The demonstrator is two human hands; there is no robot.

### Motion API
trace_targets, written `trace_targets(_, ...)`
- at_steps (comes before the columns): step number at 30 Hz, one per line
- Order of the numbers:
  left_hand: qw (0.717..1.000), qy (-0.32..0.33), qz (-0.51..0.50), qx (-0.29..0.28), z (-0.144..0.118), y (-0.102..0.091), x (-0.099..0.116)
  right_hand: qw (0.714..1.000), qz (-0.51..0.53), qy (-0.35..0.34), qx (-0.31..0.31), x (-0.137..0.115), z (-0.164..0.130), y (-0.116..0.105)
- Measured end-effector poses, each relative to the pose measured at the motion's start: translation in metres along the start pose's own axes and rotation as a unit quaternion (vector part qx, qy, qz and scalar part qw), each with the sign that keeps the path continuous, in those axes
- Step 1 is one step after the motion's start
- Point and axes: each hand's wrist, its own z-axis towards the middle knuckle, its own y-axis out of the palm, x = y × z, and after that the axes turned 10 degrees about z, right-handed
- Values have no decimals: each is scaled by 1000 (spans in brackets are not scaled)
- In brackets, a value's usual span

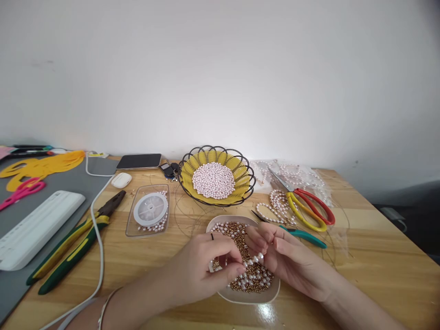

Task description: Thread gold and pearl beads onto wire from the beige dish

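Plain white wall backs a wooden table (378, 256), with a grey mat (68, 183) on its left side. Above a white dish of gold and pearl beads (247, 295), the left hand (202, 268) and right hand (292, 259) meet, fingertips pinched closed on a short pearl strand (253, 261). Behind sit a yellow wire basket of pearls (240, 176), red-handled scissors (309, 206), a thread spool (150, 209) and pliers (72, 243).

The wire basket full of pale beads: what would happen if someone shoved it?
The wire basket would probably slide rather than tip, being wide and shallow. The loose round pale beads heaped inside would likely roll and shift, though the yellow liner probably stops them escaping.
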Motion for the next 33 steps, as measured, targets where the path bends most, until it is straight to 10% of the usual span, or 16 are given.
trace_targets(33, 1000, -8, 8, -7, 0, 0, 2, 997, 71, -2, -22, 1, 0, 3)
